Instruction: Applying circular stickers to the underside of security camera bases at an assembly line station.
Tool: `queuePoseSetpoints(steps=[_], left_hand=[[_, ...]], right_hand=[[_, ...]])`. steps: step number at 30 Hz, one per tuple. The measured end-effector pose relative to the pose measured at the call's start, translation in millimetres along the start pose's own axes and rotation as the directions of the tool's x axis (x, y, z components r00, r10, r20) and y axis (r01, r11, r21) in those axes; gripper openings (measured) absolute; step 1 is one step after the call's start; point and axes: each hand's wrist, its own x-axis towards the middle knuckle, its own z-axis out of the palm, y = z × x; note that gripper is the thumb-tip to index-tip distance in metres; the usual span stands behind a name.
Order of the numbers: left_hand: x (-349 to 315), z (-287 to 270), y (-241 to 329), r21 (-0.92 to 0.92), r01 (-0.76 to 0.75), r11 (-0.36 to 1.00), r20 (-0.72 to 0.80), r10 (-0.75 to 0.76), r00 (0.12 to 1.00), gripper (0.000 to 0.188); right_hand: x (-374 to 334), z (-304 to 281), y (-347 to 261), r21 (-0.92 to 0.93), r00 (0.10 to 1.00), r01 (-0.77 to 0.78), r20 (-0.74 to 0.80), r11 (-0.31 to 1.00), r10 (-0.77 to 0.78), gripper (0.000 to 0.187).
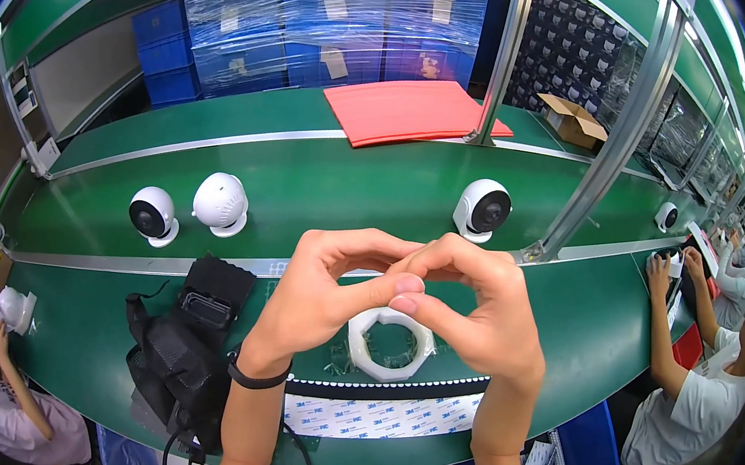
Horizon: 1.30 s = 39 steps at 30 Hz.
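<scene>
Ring of white material (389,372), flat and many-sided, lies on the green bench (580,348), right below the person's two hands. From where I stand, the left hand (330,283) and the right hand (483,309) are raised over it with fingers curled, meeting at the tips, one thumb against the other. I cannot tell whether anything small is pinched between them. A black band (258,374) circles the left wrist.

Nearer the person, between the forearms, runs a black strip (391,395) with a white scalloped edge, and beside it a printed white sheet (379,417). A black bag (182,372) slumps to the left of the left forearm.

Farther back, two round white cameras stand close together on the left, one (152,215) facing front with its black face; another camera (483,210) stands well apart from them on the right. Behind lie red sheets (414,113), then film-wrapped blue crates (331,30). Off to the right, a co-worker in a pale shirt (693,407) works at the same bench.
</scene>
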Motion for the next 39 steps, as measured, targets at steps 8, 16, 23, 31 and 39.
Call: queuePoseSetpoints(steps=[8,16,23,31,39], left_hand=[[-2.0,2.0,5.7,0.11,-0.092,0.99,-0.051,0.098,0.994,0.024],[-1.6,-0.9,-0.3,0.049,-0.126,0.991,-0.129,0.132,0.983,0.022],[4.4,9.1,-7.8,0.186,-0.178,0.966,-0.305,0.229,0.924,0.018],[6.5,9.4,-10.3,0.425,-0.227,0.876,-0.364,0.396,0.843,0.017],[8.4,8.0,-10.1,0.415,-0.193,0.889,-0.395,0.367,0.842,0.013]], right_hand=[[0.6,-0.4,1.7,-0.108,0.998,0.053,-0.012,0.993,-0.055,0.01],[6.0,2.7,10.4,0.067,1.0,0.009,-0.002,0.998,-0.009,0.012],[13.4,11.6,36.2,0.362,0.994,-0.092,-0.017,0.927,0.105,0.01],[16.8,18.0,45.7,0.419,0.99,-0.098,-0.048,0.903,0.13,0.014],[17.8,23.0,37.3,0.223,0.97,-0.12,-0.183,0.967,0.162,0.013]])
